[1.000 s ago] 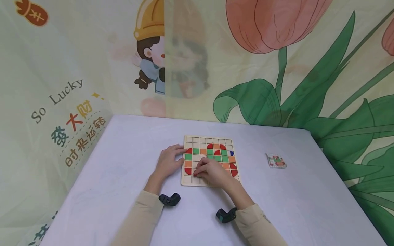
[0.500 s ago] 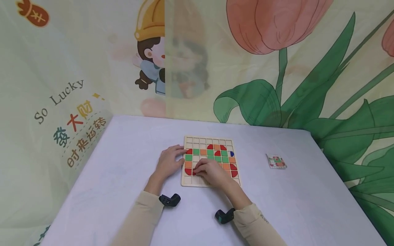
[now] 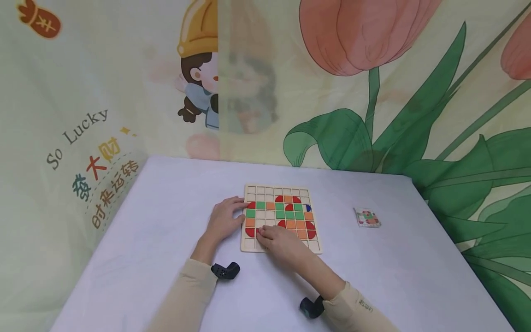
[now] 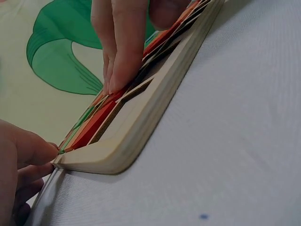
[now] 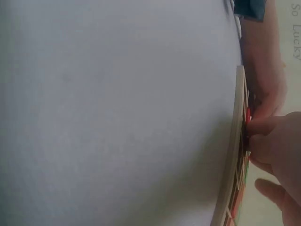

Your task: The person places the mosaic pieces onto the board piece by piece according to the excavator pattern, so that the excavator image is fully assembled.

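A square wooden grid board lies on the table, partly filled with red rounded pieces, green and orange squares, and one dark blue piece. My left hand rests at its left edge, index fingertip beside a red piece and thumb lower on the rim. Over the lower left cells, my right hand presses with extended fingertips on a red piece, mostly hidden, beside another red rounded piece. From the left wrist, the right hand's fingers point down onto the red pieces. The right hand covers part of the lower rows.
A small stack of cards with a printed colour pattern lies on the white tablecloth to the right. A dark wrist device sits on my left wrist. Behind the table hangs a printed curtain.
My right hand first pinched a red piece above the lower left cells and lowered it. Its fingers have since straightened and the hand has dropped lower, uncovering more pieces. My left hand stays put.
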`<state>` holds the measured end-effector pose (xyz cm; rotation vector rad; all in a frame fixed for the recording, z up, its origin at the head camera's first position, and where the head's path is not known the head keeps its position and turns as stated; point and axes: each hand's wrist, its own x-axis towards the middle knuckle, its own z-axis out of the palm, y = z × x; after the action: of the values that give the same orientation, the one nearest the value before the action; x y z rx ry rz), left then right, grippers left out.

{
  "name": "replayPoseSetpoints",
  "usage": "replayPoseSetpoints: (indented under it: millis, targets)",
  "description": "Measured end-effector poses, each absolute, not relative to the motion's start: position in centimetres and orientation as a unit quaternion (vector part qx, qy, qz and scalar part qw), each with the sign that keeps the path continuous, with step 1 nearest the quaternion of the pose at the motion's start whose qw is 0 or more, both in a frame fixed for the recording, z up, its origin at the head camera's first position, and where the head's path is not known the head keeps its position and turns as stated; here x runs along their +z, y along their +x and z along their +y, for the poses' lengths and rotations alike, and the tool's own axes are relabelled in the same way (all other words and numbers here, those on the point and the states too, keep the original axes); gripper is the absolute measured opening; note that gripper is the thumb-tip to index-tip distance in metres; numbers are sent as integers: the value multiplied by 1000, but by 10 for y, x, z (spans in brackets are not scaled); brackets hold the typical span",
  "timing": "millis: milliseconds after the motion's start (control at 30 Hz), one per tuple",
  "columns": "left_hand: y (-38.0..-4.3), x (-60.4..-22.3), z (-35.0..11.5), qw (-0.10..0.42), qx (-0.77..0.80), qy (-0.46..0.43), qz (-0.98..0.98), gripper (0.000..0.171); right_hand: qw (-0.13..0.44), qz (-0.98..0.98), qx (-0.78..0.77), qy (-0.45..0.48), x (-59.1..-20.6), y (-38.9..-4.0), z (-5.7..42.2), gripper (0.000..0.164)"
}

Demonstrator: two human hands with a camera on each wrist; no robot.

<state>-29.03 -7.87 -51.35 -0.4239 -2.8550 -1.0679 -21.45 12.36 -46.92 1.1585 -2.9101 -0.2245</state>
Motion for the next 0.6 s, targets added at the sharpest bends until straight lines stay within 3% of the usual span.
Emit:
replayPoseSetpoints:
  millis: [300,600]
  targets:
    - [-288,-509,-81,38,-361,-135,-922,39,-2,-934,-35,356,-460,-206,134,49]
    - [-279,-495,-85,26,-371,-106,-922,42,22,-970,92,222,-452,-205,181,47]
